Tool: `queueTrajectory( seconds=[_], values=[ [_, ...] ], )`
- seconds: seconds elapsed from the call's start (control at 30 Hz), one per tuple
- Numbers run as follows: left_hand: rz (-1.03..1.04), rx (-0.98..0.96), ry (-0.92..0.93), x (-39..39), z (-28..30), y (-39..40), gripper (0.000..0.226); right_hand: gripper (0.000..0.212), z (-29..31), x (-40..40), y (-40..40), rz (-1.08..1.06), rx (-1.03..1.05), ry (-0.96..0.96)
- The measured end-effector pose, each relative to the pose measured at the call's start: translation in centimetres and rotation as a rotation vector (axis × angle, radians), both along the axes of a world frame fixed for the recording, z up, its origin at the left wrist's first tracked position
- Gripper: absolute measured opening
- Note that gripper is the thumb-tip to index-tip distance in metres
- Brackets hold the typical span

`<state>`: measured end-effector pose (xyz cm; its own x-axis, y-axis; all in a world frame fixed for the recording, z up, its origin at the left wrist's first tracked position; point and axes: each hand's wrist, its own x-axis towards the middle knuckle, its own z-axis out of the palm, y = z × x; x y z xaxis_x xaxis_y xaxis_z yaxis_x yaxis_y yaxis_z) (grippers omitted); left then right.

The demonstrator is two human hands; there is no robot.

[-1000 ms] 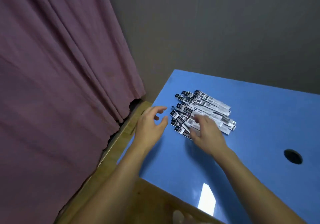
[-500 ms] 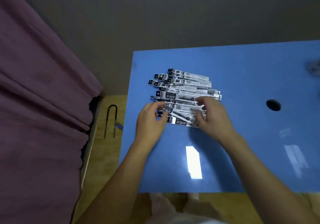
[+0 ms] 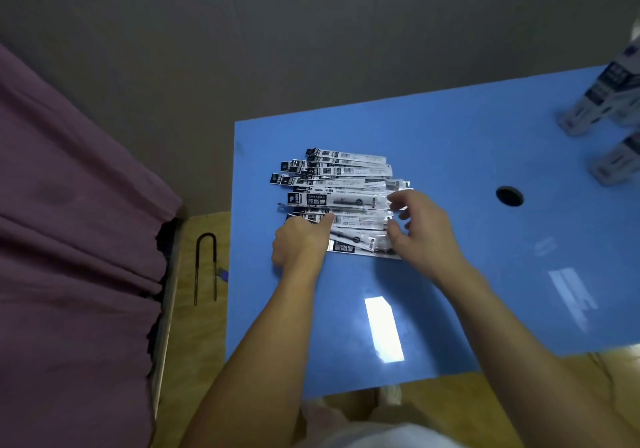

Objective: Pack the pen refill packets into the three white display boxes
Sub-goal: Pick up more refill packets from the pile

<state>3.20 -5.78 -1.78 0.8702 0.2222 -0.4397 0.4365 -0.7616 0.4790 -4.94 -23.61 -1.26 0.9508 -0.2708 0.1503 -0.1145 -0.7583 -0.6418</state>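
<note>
A glossy blue rectangular tabletop carries a loose, overlapping heap of long clear-and-black pen refill packets near its far left corner. A round dark cable hole sits toward the right. White printed display boxes, blurred, stand at the far right corner.

Head-worn camera looks steeply down, close over the blue table.

White display boxes at the table's far right are blurred and cut off by the picture's edge. The left hand and right hand cover the near packets, whose print is too small to read.
</note>
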Motion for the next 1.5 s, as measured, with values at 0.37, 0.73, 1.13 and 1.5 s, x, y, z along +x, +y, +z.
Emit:
queueTrajectory(
  seconds=[0.37, 0.73, 1.13, 1.5],
  values=[
    [0.078, -0.062, -0.049, 2.0, -0.3, 1.5, 0.013, 0.034, -0.2, 0.7, -0.3, 0.039, 0.06, -0.002],
    [0.081, -0.12, -0.009, 0.3, -0.1, 1.8, 0.036, 0.032, 0.5, 1.6, -0.5, 0.057, 0.077, -0.024],
    [0.013, 0.015, 0.038, 0.3, 0.9, 1.7, 0.017, 0.033, 1.2, 2.5, -0.7, 0.079, 0.089, -0.027],
    [0.061, 0.002, 0.006, -0.4, 0.6, 3.7, 0.04, 0.03, 1.8, 3.1, 1.2, 0.11, 0.111, -0.033]
  ],
)
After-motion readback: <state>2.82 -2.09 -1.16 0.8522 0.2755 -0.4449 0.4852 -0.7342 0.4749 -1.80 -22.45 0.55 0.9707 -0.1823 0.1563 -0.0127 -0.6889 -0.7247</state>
